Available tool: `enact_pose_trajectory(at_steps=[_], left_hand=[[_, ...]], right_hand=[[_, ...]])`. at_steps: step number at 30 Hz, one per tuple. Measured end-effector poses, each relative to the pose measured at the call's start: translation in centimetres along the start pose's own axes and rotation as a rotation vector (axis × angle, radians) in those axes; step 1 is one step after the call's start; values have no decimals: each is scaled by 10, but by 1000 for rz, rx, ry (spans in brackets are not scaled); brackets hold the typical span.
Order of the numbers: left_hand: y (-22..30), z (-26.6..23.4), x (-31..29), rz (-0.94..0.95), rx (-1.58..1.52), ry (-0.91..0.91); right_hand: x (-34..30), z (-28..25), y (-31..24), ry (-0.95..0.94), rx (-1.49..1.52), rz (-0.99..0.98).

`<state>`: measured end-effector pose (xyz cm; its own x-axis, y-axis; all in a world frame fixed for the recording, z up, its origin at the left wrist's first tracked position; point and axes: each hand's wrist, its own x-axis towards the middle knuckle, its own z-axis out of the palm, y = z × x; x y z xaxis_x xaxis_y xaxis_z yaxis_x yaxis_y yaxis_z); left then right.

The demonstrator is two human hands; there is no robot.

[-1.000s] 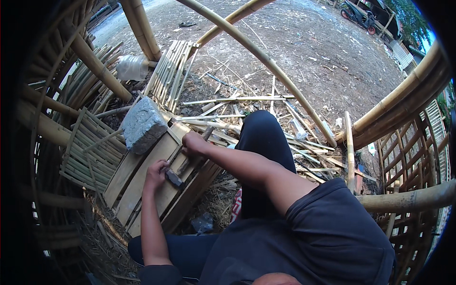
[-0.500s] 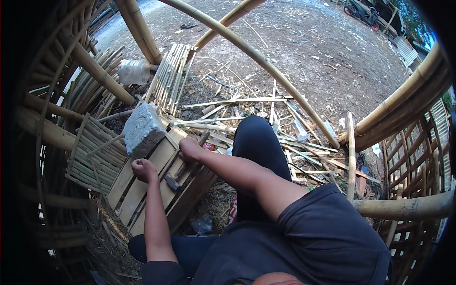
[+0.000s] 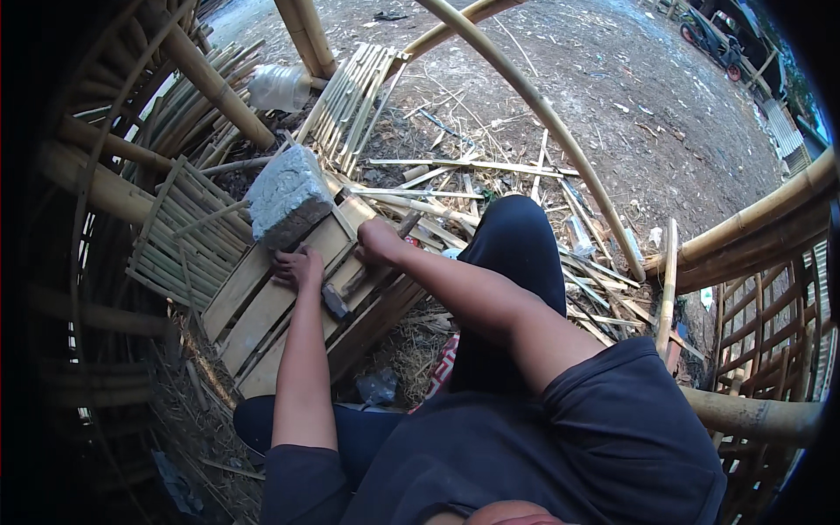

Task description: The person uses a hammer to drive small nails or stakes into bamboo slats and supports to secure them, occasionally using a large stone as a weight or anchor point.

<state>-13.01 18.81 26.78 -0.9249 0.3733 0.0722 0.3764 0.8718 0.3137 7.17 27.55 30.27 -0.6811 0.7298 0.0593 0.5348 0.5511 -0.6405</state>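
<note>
Below me is a wooden slatted bench or crate top made of pale planks with gaps between them. A rough grey concrete block rests on its far end. My left hand lies on the planks just in front of the block, fingers apart. My right hand is closed round the wooden handle of a hammer, whose dark metal head points toward me over the planks. The handle's end sticks out past my right hand, away from me.
Split bamboo strips litter the ground ahead. Bamboo slat panels stand at the left, near a clear plastic container. A slanting bamboo pole crosses in front. My bent knee rises right of the bench. A motorbike is parked far right.
My left hand has gone from curled fingers held above the planks to fingers spread on them, nearer the block. My right hand keeps hold of the hammer. The whole view has shifted slightly.
</note>
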Motion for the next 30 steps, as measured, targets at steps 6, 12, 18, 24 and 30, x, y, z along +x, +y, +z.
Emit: enact_pose_trajectory(at_steps=[6, 12, 18, 24, 30], left_hand=[[-12, -1, -9, 17, 99, 24], [10, -10, -21, 107, 20, 118], [4, -18, -27, 94, 29, 103], [-2, -29, -35, 320, -473, 248], [-4, -55, -50, 738, -605, 41]], right_hand=[[-30, -36, -25, -89, -346, -147], [-39, -67, 9, -239, -504, -518], [-50, -99, -35, -430, -501, -399], [-61, -192, -52, -404, -692, -308], [-74, -248, -44, -260, -465, 37]])
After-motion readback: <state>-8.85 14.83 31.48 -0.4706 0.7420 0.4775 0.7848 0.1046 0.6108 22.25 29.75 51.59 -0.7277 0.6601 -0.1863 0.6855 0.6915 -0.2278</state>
